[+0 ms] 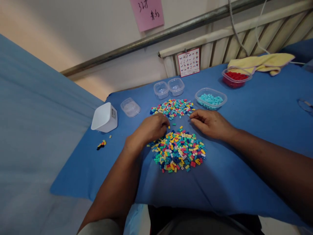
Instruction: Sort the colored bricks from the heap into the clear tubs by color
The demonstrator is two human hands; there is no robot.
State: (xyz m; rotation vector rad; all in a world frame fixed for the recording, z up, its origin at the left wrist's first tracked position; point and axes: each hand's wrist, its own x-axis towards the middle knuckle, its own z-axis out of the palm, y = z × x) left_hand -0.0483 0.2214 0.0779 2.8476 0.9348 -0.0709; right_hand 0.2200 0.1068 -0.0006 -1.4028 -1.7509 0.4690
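A large heap of small many-coloured bricks (179, 151) lies on the blue cloth (244, 156) in front of me. A smaller heap of the same bricks (173, 107) lies just beyond it. My left hand (151, 128) rests knuckles-up between the two heaps, fingers curled down onto the bricks; what they hold is hidden. My right hand (210, 123) lies palm-down to the right of the gap, fingers bent together with their tips on the cloth near the bricks.
Two clear tubs (168, 88) stand behind the heaps, a clear lid (130, 107) and a white box (104, 118) to the left. A tub of turquoise bricks (210, 99) and one of red bricks (236, 78) sit right. A few loose bricks (101, 144) lie left.
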